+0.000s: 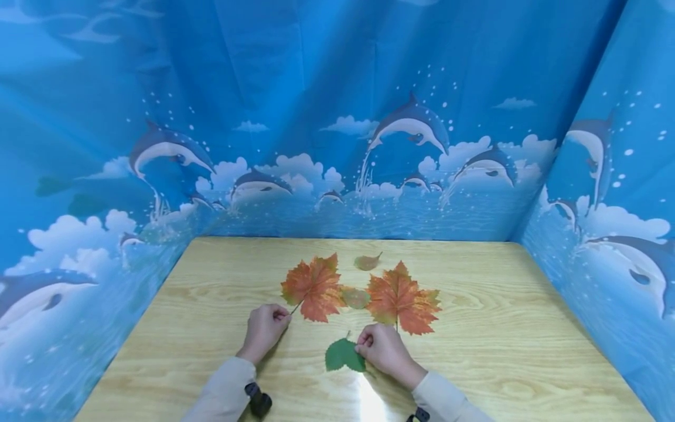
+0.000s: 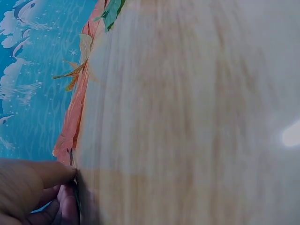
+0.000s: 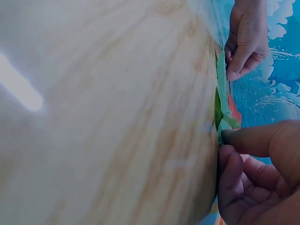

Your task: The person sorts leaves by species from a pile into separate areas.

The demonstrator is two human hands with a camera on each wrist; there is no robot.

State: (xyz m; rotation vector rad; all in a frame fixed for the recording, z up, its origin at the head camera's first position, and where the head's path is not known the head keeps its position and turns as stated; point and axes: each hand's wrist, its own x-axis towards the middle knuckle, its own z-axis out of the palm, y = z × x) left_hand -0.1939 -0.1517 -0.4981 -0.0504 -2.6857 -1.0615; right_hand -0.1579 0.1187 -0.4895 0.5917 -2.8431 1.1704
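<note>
1. Your left hand has thumb and fingertips together, clamped on the stem of the left orange leaf, which lies on the table.
2. Your right hand pinches the right edge of the green leaf; this lies nearer you than both orange leaves, its stem pointing away from you.
3. A small leaf sits between the left and right orange leaf; another small leaf lies farther off.
4. You seem to be adjusting placement, the green leaf probably being set.
5. The next move likely calls for settling it flat, then loosening both pinches without dragging either leaf.
</note>
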